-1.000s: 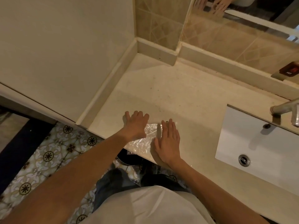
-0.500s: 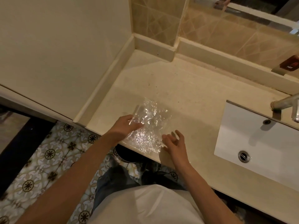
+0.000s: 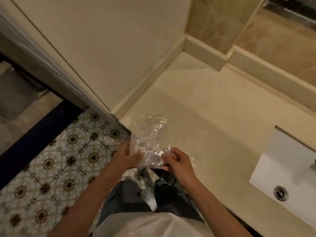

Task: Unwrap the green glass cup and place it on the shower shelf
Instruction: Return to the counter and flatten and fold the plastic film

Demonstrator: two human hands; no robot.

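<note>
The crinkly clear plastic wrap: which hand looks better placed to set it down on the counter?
Probably the right hand: it pinches the crinkly clear plastic wrap above the beige stone counter, whereas the left hand grips it out over the patterned floor tiles.

The plastic wrap (image 3: 148, 139) is clear and crinkled, with white glints. The desk (image 3: 213, 113) is pale cream, faintly speckled. The sink (image 3: 282, 170) at its right edge is white, with a silver drain (image 3: 280, 193). The floor (image 3: 56, 161) has cream tiles patterned with dark flower medallions, bordered by a dark blue band. The wall tiles (image 3: 282, 40) are mottled tan.
</note>
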